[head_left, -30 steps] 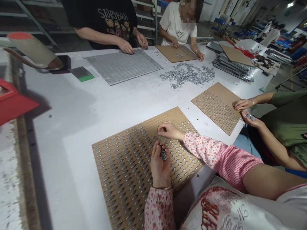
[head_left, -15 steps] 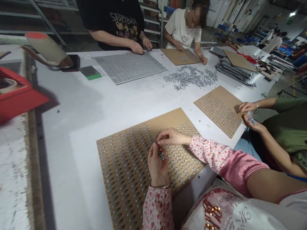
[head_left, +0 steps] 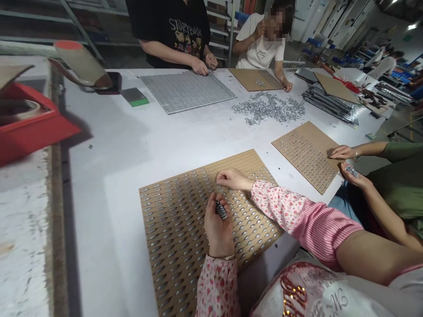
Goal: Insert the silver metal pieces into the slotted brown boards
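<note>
Cardboard sheet (head_left: 228, 164) lies under both hands, its slots seemingly filled with small metal pieces, though from here I cannot be sure. The left hand (head_left: 218, 231) curls closed around a stack of pieces (head_left: 220, 210); the right hand (head_left: 233, 179) rests open on the sheet. A loosened grip could spill the stack across the rows. Since the earlier frame, the hands have separated.

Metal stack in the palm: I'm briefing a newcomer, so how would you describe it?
On the table, find the nearest brown perforated board. Over it, the left hand cups a small stack of metal pieces, unlike the loose heap farther up the table.
</note>
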`<state>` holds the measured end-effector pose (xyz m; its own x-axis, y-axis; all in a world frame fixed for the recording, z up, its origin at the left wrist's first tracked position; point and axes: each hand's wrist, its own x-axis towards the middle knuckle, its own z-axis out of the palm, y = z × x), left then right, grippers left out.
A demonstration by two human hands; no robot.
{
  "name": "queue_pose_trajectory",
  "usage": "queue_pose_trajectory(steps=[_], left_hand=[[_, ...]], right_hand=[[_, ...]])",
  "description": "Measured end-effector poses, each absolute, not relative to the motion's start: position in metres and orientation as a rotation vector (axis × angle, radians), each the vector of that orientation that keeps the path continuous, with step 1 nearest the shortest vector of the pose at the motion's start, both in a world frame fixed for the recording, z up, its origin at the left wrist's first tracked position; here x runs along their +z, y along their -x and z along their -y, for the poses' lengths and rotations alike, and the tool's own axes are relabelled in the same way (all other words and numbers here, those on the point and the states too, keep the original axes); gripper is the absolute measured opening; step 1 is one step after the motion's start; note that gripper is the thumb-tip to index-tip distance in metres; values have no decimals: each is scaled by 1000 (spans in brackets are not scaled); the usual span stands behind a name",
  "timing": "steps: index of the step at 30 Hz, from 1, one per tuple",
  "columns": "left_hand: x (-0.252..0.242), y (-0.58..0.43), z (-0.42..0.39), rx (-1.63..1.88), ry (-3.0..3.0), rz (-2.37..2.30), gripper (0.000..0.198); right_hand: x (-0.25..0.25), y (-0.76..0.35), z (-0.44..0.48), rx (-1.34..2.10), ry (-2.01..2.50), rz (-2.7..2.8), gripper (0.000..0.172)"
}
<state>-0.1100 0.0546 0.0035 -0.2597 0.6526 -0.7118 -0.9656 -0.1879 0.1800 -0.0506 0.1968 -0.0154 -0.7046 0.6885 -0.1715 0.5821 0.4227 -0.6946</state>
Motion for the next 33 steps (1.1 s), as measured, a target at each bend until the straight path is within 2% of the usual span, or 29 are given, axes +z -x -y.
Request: queue_pose_trajectory(steps=[3, 6, 9, 11, 15, 18, 21, 24, 28, 31, 33], left_hand=[[2, 108, -55, 1690, 610, -728, 19], [3, 107, -55, 1674, 634, -749, 19], [6, 108, -55, 1683, 629, -743, 22], [8, 109, -56, 1689, 648, -730, 26], [8, 111, -59, 1704, 658, -710, 29], [5, 111, -60, 1735, 616, -670, 32], [5, 110, -60, 1741, 594, -677, 32], [7, 109, -59, 1748, 583, -706, 32], [8, 109, -59, 1742, 580, -721, 33], [8, 110, -58, 1685, 607, -742, 28], [7, 110, -56, 1659, 620, -750, 24]], right_hand=[[-18, 56, -199, 845, 1127, 2736, 14], [-22, 59, -196, 694, 1152, 2781, 14], [-26, 60, -195, 729, 1155, 2721, 9], [-24, 57, -195, 880, 1127, 2625, 7], [-6, 42, -193, 1184, 837, 2468, 19], [15, 31, -186, 1061, 423, 2639, 18], [26, 27, -180, 900, 278, 2808, 16], [24, 26, -177, 929, 303, 2796, 14], [11, 26, -177, 1191, 403, 2614, 18], [1, 30, -182, 1417, 664, 2412, 23], [-4, 36, -190, 1349, 863, 2375, 23]])
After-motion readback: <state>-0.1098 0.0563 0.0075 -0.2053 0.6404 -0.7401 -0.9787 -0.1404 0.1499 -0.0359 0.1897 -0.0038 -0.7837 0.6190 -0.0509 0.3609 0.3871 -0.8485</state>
